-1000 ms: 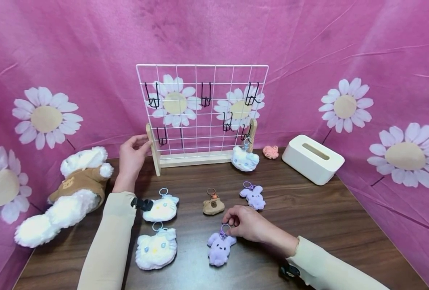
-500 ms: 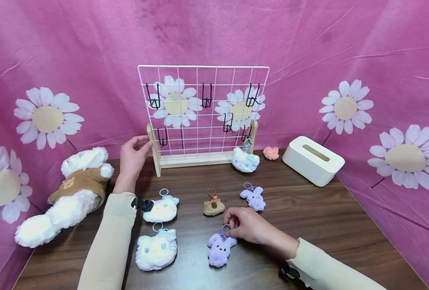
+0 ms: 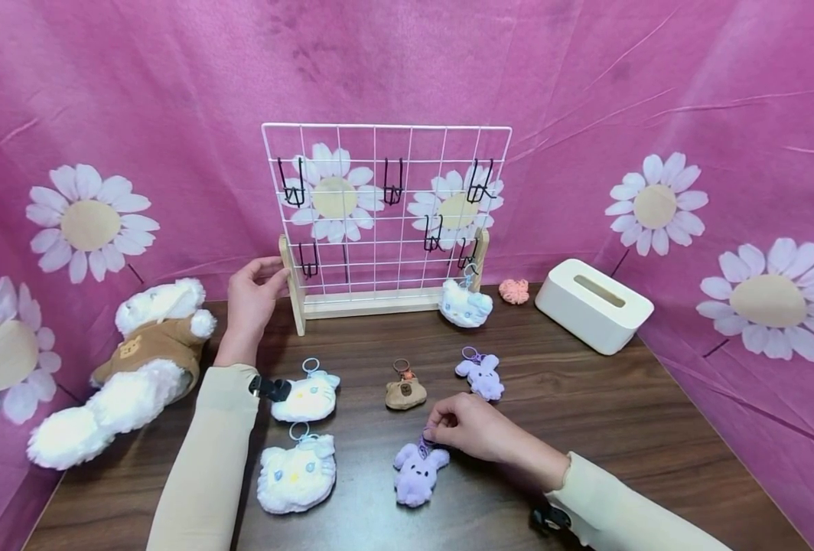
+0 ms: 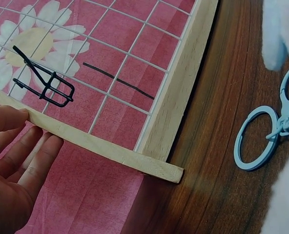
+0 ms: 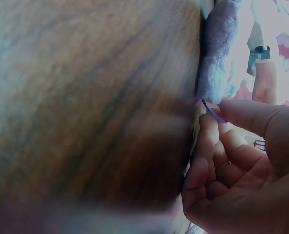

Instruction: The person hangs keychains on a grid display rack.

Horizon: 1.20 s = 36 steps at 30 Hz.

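Observation:
My left hand holds the left wooden post of a white wire grid rack, thumb on one side and fingers on the other. Black hooks hang on the grid. On the table, my right hand pinches the purple ring of a purple plush keychain between thumb and forefinger. That keychain lies face up with floppy ears. Another purple plush keychain lies just beyond this hand, and a brown plush keychain is to its left.
Two white cat plush keychains lie near my left forearm. A third white cat keychain hangs at the rack's lower right hook. A pink heart-shaped item and a white tissue box stand right; a white plush toy lies left.
My right thumb and forefinger have closed in on the purple ring, which now shows less in the head view. The left hand keeps its place on the post.

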{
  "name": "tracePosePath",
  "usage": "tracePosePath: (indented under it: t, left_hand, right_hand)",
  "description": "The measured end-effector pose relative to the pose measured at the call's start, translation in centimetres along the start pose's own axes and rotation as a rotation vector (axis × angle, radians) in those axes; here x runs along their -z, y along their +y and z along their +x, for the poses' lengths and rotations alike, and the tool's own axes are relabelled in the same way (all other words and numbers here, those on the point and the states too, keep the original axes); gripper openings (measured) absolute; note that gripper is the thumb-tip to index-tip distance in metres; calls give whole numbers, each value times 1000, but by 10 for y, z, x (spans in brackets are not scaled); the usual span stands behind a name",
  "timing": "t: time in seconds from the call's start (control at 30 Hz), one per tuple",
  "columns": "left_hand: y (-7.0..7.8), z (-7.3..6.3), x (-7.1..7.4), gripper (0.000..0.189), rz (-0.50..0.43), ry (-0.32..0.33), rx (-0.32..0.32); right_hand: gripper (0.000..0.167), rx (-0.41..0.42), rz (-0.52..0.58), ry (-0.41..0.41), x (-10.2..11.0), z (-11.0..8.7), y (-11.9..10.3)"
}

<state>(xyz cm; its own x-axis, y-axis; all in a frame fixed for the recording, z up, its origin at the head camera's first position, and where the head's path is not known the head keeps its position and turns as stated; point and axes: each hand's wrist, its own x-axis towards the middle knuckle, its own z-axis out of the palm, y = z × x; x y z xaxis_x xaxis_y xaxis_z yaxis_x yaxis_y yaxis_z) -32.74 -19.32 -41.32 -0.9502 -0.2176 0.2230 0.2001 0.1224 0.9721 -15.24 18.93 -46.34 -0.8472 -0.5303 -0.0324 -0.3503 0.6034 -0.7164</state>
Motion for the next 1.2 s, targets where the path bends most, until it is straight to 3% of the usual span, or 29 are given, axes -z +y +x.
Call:
tracePosePath:
  t: [0.13,0.37,1.2]
  left_hand:
    - [1,0,0,35,2,-2,5]
    - [2,-1,0,35,-1,-2,9]
    - [1,0,1,38,-2,-12,16]
  right_hand:
    - [11,-47,14,-8,7,-3,-14]
    - [12,-87,29,5,13,-5,-17]
    - [8,-83,-26,191,31,-18,-38]
